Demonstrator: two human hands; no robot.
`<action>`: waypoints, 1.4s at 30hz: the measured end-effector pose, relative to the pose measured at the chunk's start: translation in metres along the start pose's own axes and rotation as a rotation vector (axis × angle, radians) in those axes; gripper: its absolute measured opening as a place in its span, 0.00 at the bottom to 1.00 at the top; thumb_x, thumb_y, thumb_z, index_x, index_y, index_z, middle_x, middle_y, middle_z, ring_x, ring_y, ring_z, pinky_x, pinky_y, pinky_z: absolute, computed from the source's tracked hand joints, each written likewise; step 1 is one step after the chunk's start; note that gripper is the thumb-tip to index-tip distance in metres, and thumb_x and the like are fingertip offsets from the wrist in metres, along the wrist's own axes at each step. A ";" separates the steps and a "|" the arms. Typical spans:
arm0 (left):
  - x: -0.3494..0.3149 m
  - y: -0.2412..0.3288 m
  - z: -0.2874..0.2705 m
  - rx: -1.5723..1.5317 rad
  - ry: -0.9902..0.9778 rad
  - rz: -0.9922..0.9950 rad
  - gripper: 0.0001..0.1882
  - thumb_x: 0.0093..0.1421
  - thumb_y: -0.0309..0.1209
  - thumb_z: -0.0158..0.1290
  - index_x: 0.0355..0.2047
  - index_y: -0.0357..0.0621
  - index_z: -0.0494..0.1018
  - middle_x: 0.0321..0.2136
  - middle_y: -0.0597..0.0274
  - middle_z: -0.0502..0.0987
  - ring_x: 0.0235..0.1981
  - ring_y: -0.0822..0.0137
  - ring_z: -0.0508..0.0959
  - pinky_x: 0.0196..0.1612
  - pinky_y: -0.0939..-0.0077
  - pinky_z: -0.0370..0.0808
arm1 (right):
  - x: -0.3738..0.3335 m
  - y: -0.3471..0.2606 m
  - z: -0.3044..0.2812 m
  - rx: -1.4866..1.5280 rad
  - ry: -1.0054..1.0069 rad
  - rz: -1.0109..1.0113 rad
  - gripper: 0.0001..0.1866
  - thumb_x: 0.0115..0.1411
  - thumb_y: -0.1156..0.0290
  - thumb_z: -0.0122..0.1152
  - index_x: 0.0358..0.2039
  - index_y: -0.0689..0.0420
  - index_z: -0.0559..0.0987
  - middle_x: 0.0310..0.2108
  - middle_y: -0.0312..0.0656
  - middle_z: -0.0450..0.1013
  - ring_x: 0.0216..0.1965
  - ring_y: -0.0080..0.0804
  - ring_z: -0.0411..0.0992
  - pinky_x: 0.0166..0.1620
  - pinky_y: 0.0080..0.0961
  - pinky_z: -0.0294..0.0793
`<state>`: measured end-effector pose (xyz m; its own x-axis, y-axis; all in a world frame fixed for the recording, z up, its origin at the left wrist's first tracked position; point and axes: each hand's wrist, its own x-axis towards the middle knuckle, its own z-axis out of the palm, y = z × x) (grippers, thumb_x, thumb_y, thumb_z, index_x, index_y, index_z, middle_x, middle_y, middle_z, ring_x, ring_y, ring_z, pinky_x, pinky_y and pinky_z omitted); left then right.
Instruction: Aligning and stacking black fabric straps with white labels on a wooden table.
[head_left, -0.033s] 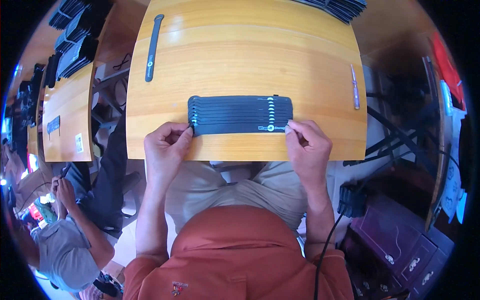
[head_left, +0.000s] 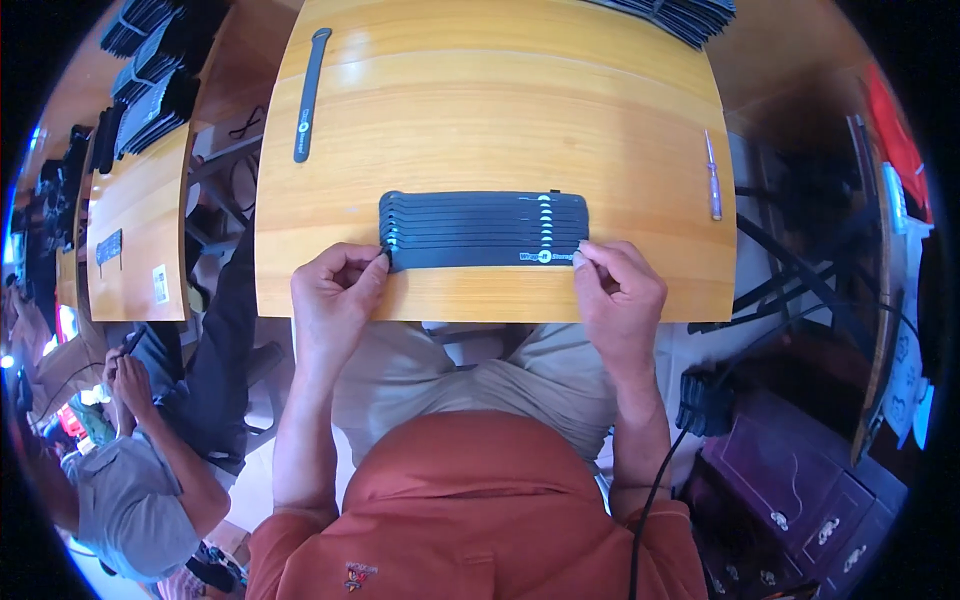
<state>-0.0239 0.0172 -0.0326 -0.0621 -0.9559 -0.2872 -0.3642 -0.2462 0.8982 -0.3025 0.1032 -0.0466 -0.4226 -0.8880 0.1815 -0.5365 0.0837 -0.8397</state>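
Near the front edge of the table, several dark strap bands (head_left: 465, 228) lie overlapped in a neat row, each shifted a little from the one below. White marks line up near their right ends. My left hand (head_left: 338, 298) pinches the left end of the nearest strap between thumb and forefinger. At that strap's right end, my right hand (head_left: 622, 295) grips the corner, thumb and fingertips together. A single dark strap (head_left: 312, 95) with a rounded tip lies apart at the far left of the table.
A screwdriver (head_left: 713, 178) with a purple handle lies by the right edge of the wooden table (head_left: 500, 120). Bundled dark straps (head_left: 670, 15) sit at the far right corner. More bundles (head_left: 155, 105) rest on a left-hand table, where another person (head_left: 140, 490) sits. A cable (head_left: 655, 490) hangs by my right arm.
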 end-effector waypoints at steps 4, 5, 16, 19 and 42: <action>0.001 0.003 0.000 0.017 0.002 -0.033 0.05 0.65 0.22 0.62 0.38 0.32 0.82 0.24 0.67 0.81 0.24 0.82 0.74 0.27 0.84 0.70 | 0.001 -0.003 -0.001 0.011 0.004 0.004 0.06 0.58 0.82 0.66 0.37 0.65 0.85 0.31 0.47 0.80 0.28 0.33 0.79 0.34 0.27 0.78; 0.001 0.002 -0.001 0.018 0.004 -0.032 0.05 0.65 0.22 0.62 0.38 0.32 0.82 0.24 0.67 0.81 0.24 0.82 0.74 0.27 0.84 0.70 | 0.001 -0.003 -0.002 -0.004 -0.005 0.010 0.06 0.58 0.82 0.66 0.37 0.65 0.85 0.32 0.47 0.80 0.28 0.33 0.79 0.34 0.27 0.79; 0.004 -0.005 0.001 0.043 0.009 -0.014 0.05 0.64 0.23 0.63 0.37 0.31 0.82 0.22 0.66 0.80 0.23 0.81 0.75 0.27 0.83 0.72 | 0.003 -0.002 -0.004 -0.029 -0.016 -0.007 0.06 0.58 0.82 0.66 0.37 0.65 0.86 0.32 0.48 0.80 0.29 0.34 0.80 0.35 0.27 0.79; 0.004 -0.004 0.000 0.049 0.015 0.004 0.05 0.63 0.22 0.63 0.36 0.31 0.82 0.23 0.67 0.81 0.23 0.81 0.76 0.28 0.83 0.73 | 0.002 0.002 -0.003 -0.020 -0.012 -0.030 0.07 0.58 0.82 0.66 0.38 0.65 0.86 0.32 0.48 0.80 0.29 0.34 0.80 0.34 0.27 0.78; 0.004 -0.003 0.001 0.065 0.009 0.048 0.06 0.64 0.23 0.62 0.38 0.30 0.81 0.25 0.65 0.81 0.23 0.81 0.75 0.26 0.83 0.72 | 0.005 -0.009 -0.025 -0.477 -0.038 -0.276 0.10 0.60 0.76 0.62 0.42 0.62 0.84 0.40 0.47 0.79 0.41 0.47 0.79 0.43 0.41 0.80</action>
<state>-0.0242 0.0141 -0.0375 -0.0725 -0.9678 -0.2409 -0.4207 -0.1893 0.8872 -0.3180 0.1090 -0.0251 -0.1978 -0.9208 0.3362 -0.8987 0.0334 -0.4373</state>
